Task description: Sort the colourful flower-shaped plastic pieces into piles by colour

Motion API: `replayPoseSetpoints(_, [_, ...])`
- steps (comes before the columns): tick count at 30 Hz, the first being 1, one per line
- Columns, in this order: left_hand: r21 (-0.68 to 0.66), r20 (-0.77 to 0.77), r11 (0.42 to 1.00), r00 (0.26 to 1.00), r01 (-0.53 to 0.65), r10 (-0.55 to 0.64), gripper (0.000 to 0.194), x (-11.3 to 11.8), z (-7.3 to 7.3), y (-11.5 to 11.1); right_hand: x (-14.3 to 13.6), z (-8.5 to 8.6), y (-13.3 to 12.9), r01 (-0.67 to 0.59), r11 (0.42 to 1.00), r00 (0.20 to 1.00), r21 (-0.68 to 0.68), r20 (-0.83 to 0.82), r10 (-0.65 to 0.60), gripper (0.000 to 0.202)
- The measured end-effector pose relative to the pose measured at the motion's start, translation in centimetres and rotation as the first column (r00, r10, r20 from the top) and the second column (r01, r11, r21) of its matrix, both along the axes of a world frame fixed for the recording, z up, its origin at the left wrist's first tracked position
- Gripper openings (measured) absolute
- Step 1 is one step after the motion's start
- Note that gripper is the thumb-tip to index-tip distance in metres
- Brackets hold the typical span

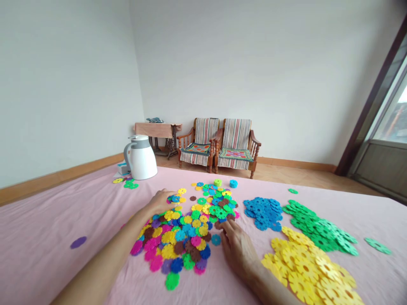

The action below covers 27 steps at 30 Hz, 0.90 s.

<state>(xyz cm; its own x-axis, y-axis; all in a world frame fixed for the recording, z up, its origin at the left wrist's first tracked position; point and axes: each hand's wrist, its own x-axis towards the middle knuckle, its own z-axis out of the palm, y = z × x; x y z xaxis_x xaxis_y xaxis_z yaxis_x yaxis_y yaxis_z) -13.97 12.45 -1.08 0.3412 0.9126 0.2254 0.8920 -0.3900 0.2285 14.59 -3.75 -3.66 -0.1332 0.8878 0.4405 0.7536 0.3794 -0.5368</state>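
Observation:
Many small notched plastic discs in mixed colours form a pile on the pink cloth. My left hand is at the pile's upper left, its fingers closed round a few discs, blue ones among them. At the pile's right edge, my right hand has its fingers bent down onto the discs beside a brown one; whether it grips anything is hidden. A light blue disc lies just left of it. Larger discs lie to the right in a blue heap, a green heap and a yellow heap.
A white and grey jug stands at the back left of the pink cloth, near a few loose discs. Small stacks, green and blue, stand behind the pile. A purple disc lies left. Two wooden chairs stand beyond.

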Motion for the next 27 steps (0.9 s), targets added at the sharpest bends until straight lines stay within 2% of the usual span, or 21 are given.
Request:
replayPoseSetpoints(7, [0.057, -0.047, 0.985, 0.986, 0.161, -0.159, 0.020, 1.8, 0.5, -0.8, 0.1, -0.1, 0.1, -0.010, 0.999, 1.000, 0.031, 0.020, 0.009, 0.026])
replayPoseSetpoints(9, [0.088, 0.013, 0.989, 0.992, 0.121, -0.123, 0.017, 2.4, 0.9, -1.5, 0.1, -0.2, 0.1, -0.016, 0.999, 1.000, 0.042, 0.014, 0.016, 0.026])
replayPoseSetpoints(13, [0.139, 0.114, 0.990, 0.993, -0.008, -0.008, 0.023, 4.1, 1.9, -3.0, 0.0, -0.1, 0.1, -0.020, 0.999, 1.000, 0.037, -0.009, 0.021, 0.026])
replayPoseSetpoints(15, [0.090, 0.201, 0.996, 0.979, 0.023, -0.041, 0.022, 5.5, 2.3, -3.8, 0.0, 0.1, 0.1, -0.018, 0.999, 0.999, 0.036, -0.038, 0.019, 0.025])
replayPoseSetpoints(17, [-0.039, 0.391, 0.987, 0.912, 0.153, -0.125, 0.021, 7.4, 2.4, -5.0, 0.0, 0.3, 0.1, -0.013, 0.999, 0.996, 0.036, -0.092, 0.017, 0.023])
replayPoseSetpoints(20, [-0.183, 0.629, 0.911, 0.756, 0.369, -0.181, 0.021, 10.5, 2.4, -7.1, -0.1, 0.5, 0.1, 0.019, 0.999, 0.975, 0.036, -0.223, -0.010, 0.022])
replayPoseSetpoints(22, [-0.234, 0.692, 0.863, 0.700, 0.448, -0.176, 0.022, 12.2, 2.3, -8.6, -0.1, 0.6, 0.2, 0.058, 0.998, 0.953, 0.037, -0.299, -0.044, 0.021])
replayPoseSetpoints(24, [-0.247, 0.714, 0.836, 0.675, 0.490, -0.185, 0.022, 13.3, 2.1, -9.6, -0.1, 0.7, 0.3, 0.099, 0.994, 0.942, 0.042, -0.327, -0.080, 0.021])
replayPoseSetpoints(27, [-0.224, 0.722, 0.844, 0.665, 0.487, -0.192, 0.023, 13.6, 1.7, -9.9, 0.5, 1.0, 0.7, 0.164, 0.984, 0.947, 0.068, -0.291, -0.138, 0.024])
